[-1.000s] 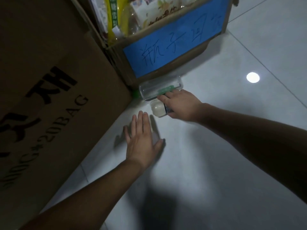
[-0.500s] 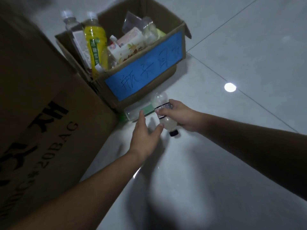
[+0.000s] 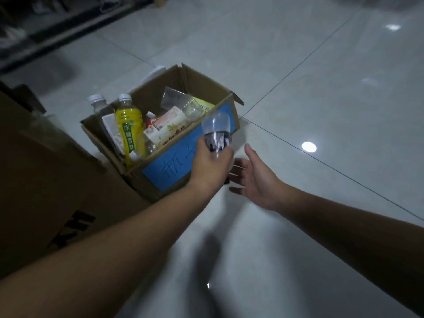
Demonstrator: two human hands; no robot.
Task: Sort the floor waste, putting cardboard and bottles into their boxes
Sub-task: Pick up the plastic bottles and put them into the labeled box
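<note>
Two hands, left hand, right hand, one clear bottle, two cardboard boxes, small box at eleven o'clock, big box at nine o'clock, one yellow bottle, one blue label

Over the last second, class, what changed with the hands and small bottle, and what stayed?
The small bottle passed from right hand to left hand, rising off the floor toward the bottle box. The right hand let go. The box stayed.
</note>
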